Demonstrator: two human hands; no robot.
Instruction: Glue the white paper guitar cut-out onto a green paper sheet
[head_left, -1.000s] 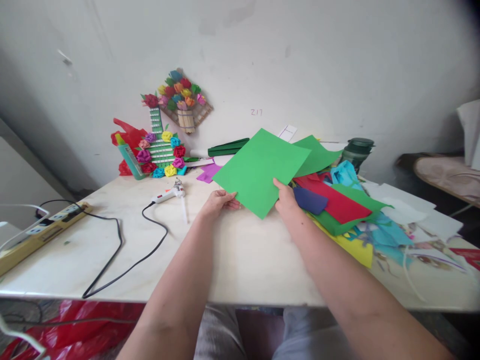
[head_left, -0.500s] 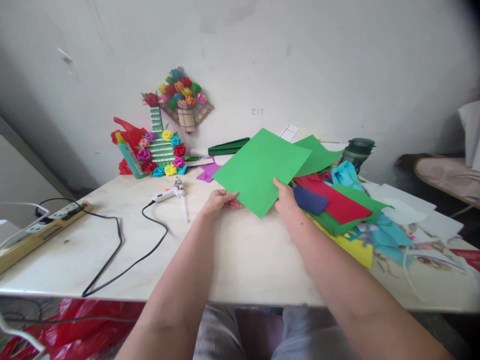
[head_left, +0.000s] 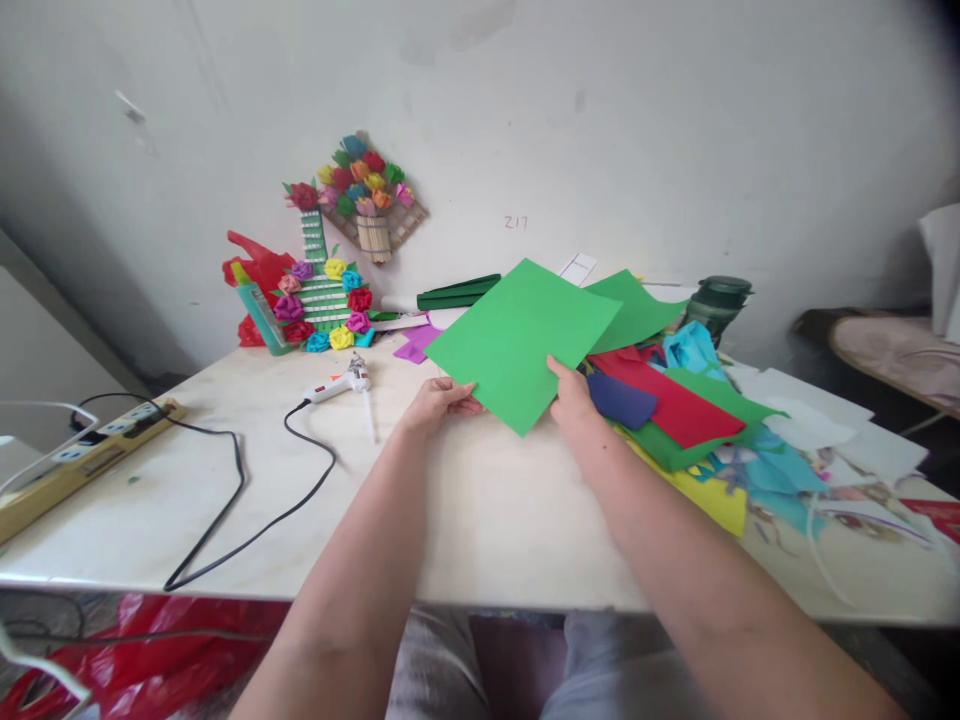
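Observation:
A flat sheet of green paper [head_left: 521, 340] is held up over the table, turned so that one corner points towards me. My left hand [head_left: 442, 400] pinches its lower left edge, thumb on top and fingers underneath. On the lower right edge, my right hand [head_left: 571, 395] grips the sheet with the thumb on its face; the other fingers are mostly hidden behind it. Behind the sheet to the right lies another piece of green paper [head_left: 637, 312]. Close to my right hand are a dark blue piece [head_left: 621, 400] and a red piece [head_left: 679, 400] of paper.
A white glue gun [head_left: 337, 385] lies left, its black cord [head_left: 330, 460] looping to a power strip [head_left: 97, 455]. A glue bottle [head_left: 261, 315] and a flower-covered guitar-shaped craft [head_left: 325, 290] stand at the back. Paper scraps [head_left: 795, 470] and a dark green bottle [head_left: 716, 300] are at the right.

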